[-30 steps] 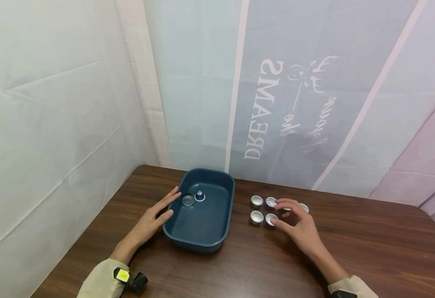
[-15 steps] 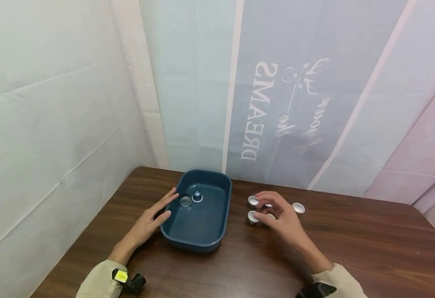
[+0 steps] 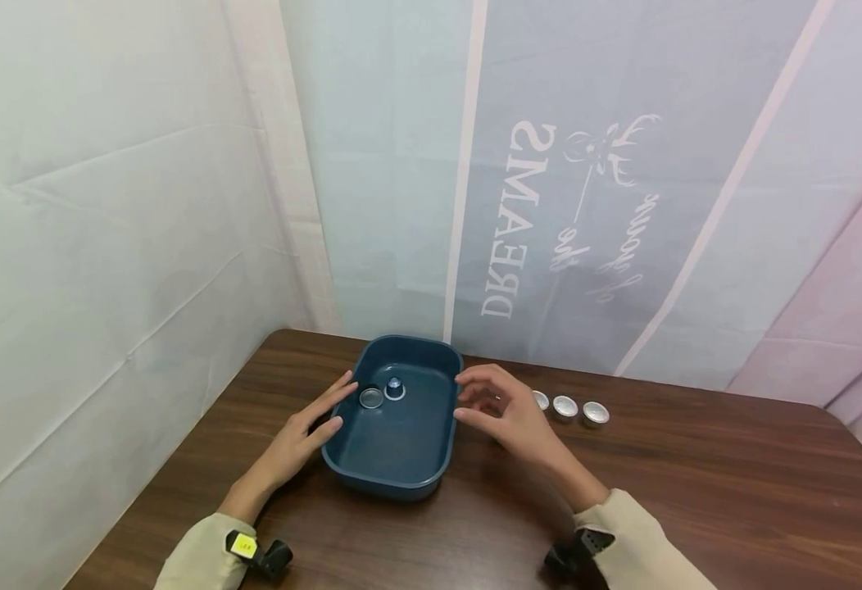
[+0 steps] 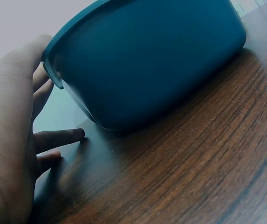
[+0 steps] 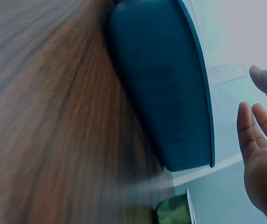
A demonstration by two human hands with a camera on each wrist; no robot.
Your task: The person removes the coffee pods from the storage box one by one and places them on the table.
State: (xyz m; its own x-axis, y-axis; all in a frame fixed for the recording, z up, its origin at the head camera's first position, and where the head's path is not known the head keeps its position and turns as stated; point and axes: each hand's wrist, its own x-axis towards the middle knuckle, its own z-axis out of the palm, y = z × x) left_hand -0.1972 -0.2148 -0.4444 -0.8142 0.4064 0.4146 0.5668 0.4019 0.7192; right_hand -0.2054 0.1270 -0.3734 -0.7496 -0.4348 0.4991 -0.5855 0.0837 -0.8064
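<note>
My left hand (image 3: 294, 447) rests at the left rim of a dark blue bin (image 3: 401, 442), its fingers loosely straight. Inside the bin are two coffee capsules: one blue-bodied capsule (image 3: 395, 387) stands base up, and a silver capsule (image 3: 371, 398) lies beside it. Beside the bin's right rim hovers my right hand (image 3: 508, 414), thumb and fingers apart, with nothing visible between them. In the right wrist view its palm and fingers look bare, and a green capsule (image 5: 175, 210) stands below on the table.
To the right of my right hand, three silver-topped capsules sit in a row, including the rightmost capsule (image 3: 596, 413) and the middle capsule (image 3: 565, 407). My right hand hides the spot beside them. Fabric curtains (image 3: 372, 205) border the brown wooden table (image 3: 696, 475).
My right hand has moved left, from over the capsules to the bin's right rim, uncovering capsules on the right. My left hand has stayed on the bin.
</note>
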